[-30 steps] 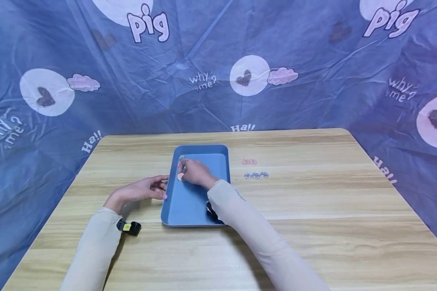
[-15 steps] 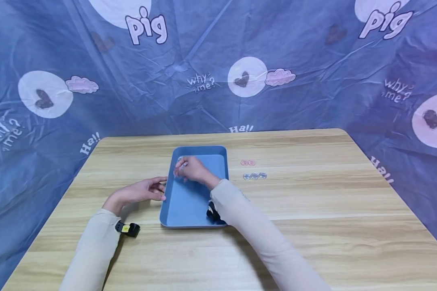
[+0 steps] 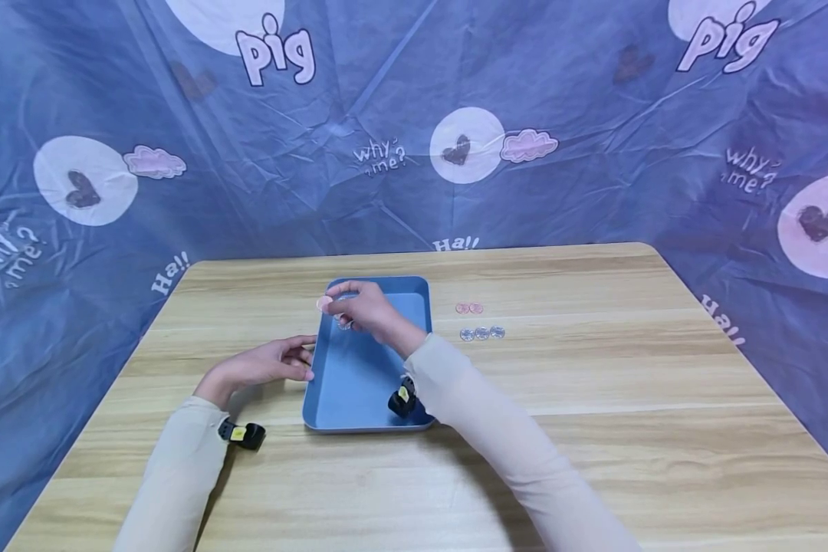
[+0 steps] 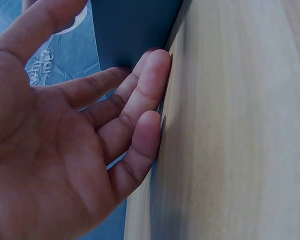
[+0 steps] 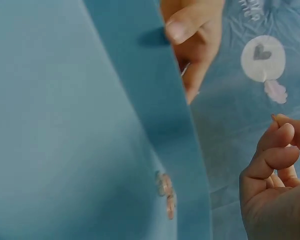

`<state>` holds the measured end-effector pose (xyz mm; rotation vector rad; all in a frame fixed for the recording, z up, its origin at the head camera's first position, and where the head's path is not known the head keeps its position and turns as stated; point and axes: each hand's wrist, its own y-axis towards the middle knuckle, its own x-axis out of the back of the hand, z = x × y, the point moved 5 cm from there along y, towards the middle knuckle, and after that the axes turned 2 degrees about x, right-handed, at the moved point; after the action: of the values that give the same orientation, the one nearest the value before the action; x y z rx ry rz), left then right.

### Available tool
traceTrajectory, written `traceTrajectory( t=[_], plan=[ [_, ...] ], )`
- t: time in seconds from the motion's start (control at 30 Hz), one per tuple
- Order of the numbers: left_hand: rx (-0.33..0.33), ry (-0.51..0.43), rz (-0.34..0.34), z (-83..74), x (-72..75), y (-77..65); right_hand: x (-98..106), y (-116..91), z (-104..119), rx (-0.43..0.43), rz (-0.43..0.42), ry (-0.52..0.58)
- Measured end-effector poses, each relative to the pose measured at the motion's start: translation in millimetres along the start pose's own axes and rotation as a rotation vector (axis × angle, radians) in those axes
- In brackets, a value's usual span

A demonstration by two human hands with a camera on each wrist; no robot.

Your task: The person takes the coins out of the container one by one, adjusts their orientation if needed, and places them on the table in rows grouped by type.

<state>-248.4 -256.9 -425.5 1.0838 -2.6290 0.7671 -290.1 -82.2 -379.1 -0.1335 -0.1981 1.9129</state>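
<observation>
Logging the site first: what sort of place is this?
Probably an improvised recording station: a wood-grain table stands before a printed blue cloth backdrop, and two black wrist devices are worn. What lies beyond is hidden.

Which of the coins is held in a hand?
The pinkish coin pinched by the right hand; two reddish coins and three silvery coins lie on the table, other coins in the tray.

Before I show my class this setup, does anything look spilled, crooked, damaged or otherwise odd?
Nothing stands out. The blue tray sits on the table without visible damage, and beside it the reddish discs and silver discs lie in neat rows. One raised disc hangs by the tray's rim, but the right hand pinches it.
</observation>
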Motion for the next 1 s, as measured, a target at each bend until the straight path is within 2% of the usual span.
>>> traceTrajectory(
  t=[0.17, 0.53, 1.0],
  plan=[
    [-0.001, -0.004, -0.005, -0.6, 0.2, -0.2, 6, -7, 13, 0.002, -0.015, 0.063],
    [0.0, -0.016, -0.009, -0.4, -1.5, -0.2, 36, -18, 32, 0.049, -0.039, 0.071],
    [-0.009, -0.011, -0.014, -0.4, -0.8, -0.5, 95, -29, 27, 0.059, -0.099, 0.077]
  ],
)
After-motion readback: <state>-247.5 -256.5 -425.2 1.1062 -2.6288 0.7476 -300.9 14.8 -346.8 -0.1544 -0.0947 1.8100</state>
